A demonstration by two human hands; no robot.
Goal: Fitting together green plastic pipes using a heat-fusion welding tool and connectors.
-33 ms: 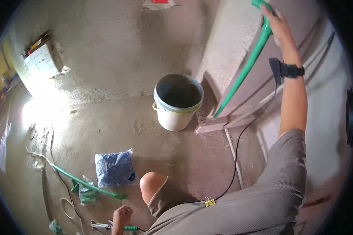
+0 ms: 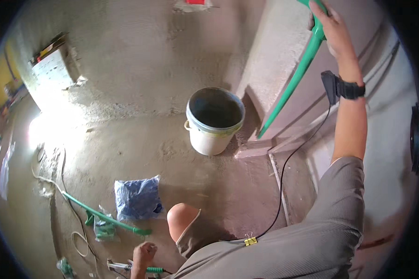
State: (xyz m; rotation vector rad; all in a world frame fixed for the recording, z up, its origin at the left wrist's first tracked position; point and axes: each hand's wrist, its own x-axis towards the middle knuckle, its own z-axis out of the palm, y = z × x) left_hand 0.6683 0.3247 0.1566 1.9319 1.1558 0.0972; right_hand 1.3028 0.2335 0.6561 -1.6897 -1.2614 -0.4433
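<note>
At the upper right, my right hand point(image 2: 335, 30) is closed on a long green pipe point(image 2: 293, 83), near a joint at its top. The pipe slants down along the pinkish wall, its lower end by the wall's foot. My left hand point(image 2: 145, 253) is low in the view beside my bare knee, with its fingers curled in. Whatever it may hold is hidden. Behind that wrist lies a tool with a ribbed green handle point(image 2: 154, 269) and a pale metal part. Just above the left hand, a second green pipe point(image 2: 109, 218) with a short side branch lies on the floor.
A white bucket point(image 2: 209, 143) with a dark inside stands by the wall corner. A clear bag of blue material point(image 2: 137, 199) and a small bag of green pieces point(image 2: 103, 229) lie on the floor. Cords point(image 2: 79, 235) loop at left. A black cable point(image 2: 280, 197) runs from my wrist to my shirt.
</note>
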